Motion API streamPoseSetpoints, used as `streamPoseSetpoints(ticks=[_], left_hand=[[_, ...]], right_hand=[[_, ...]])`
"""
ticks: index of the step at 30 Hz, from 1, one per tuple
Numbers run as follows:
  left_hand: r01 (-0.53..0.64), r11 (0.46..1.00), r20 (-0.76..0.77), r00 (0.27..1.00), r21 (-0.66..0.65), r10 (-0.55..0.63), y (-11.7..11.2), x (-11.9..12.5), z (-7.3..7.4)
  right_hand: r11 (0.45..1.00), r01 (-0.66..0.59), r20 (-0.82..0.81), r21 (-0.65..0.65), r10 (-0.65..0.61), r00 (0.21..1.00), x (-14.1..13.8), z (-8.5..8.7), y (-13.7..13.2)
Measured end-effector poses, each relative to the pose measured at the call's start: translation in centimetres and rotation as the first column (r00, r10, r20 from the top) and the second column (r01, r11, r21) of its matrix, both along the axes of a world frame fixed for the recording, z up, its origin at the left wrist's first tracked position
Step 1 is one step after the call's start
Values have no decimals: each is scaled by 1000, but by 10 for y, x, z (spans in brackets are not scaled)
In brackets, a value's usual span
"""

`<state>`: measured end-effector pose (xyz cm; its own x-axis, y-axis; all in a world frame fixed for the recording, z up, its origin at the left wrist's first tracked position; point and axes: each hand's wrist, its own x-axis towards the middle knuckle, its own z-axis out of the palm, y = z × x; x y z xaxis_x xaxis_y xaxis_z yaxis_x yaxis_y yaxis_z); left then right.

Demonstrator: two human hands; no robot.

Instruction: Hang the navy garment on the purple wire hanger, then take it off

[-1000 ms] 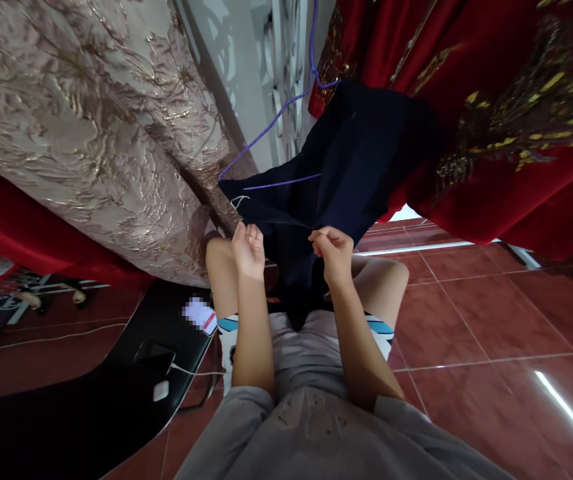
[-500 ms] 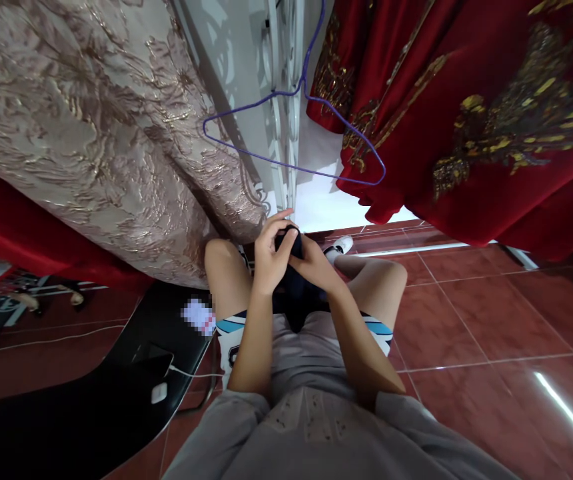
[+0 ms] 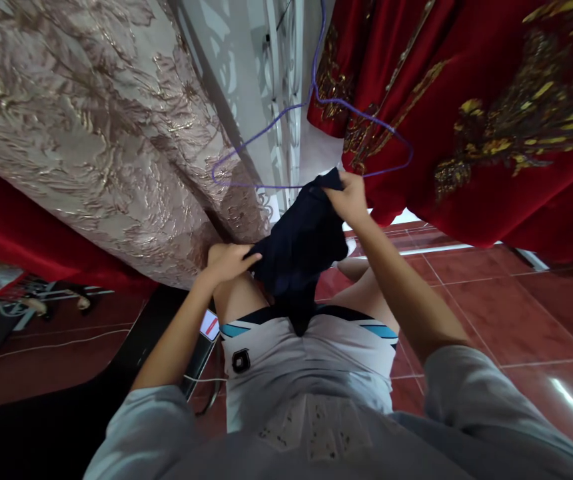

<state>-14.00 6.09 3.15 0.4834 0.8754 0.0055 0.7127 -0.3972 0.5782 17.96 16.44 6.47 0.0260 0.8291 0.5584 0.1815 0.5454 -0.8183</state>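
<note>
Gripping the dark cloth (image 3: 304, 240) with both hands, right side higher!

Down low, my left hand (image 3: 231, 262) is holding the left edge, its fingers pinching the fabric, while my right hand (image 3: 350, 200) is lifting the upper corner, fingers curled firmly onto it. Between them the dark cloth is spreading out slantwise, its lower end hanging between my thighs (image 3: 240, 297) near the top of my white shorts (image 3: 311, 350). Just beyond, the purple hanger (image 3: 336, 101) is dangling, its lower bar passing behind the cloth; whether the two are touching, I'm not able to tell. Over to the right, red drapery (image 3: 496, 207) with gold trim is hanging; on the left, shimmering pale fabric (image 3: 91, 133) is falling in folds.
</note>
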Motion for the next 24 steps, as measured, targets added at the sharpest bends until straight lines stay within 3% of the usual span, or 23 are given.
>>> streamPoseSetpoints(ticks=[3, 5, 7, 9, 11, 13, 15, 19, 24], left_hand=[[-69, 972, -64, 994, 223, 85, 12, -21, 36], [-113, 892, 32, 993, 438, 110, 22, -21, 65], [-214, 776, 176, 975, 593, 135, 33, -9, 93], [-290, 706, 284, 950, 646, 131, 43, 7, 117], [-271, 711, 308, 948, 648, 81, 53, 22, 134], [-183, 747, 260, 966, 640, 15, 61, 31, 145], [-119, 766, 212, 977, 631, -24, 67, 33, 150], [-118, 775, 202, 979, 621, -13, 77, 25, 153], [-178, 719, 223, 974, 671, 33, 85, 20, 155]], right_hand=[[998, 44, 1, 48, -45, 999, 32, 10, -13], [997, 71, -19, 38, -70, 997, 39, 18, -20], [998, 67, -57, -10, -68, 996, 34, 22, -24], [996, 34, -85, -77, -40, 996, 23, 21, -28], [995, -5, -71, -104, -3, 997, 17, 18, -33], [999, -9, -20, -49, 8, 1000, 20, 17, -40], [998, 58, 18, 38, -58, 998, 35, 20, -47], [974, 223, -9, 48, -223, 975, 80, 46, -53], [983, 6, 62, -181, 5, 998, 132, 107, -50]])
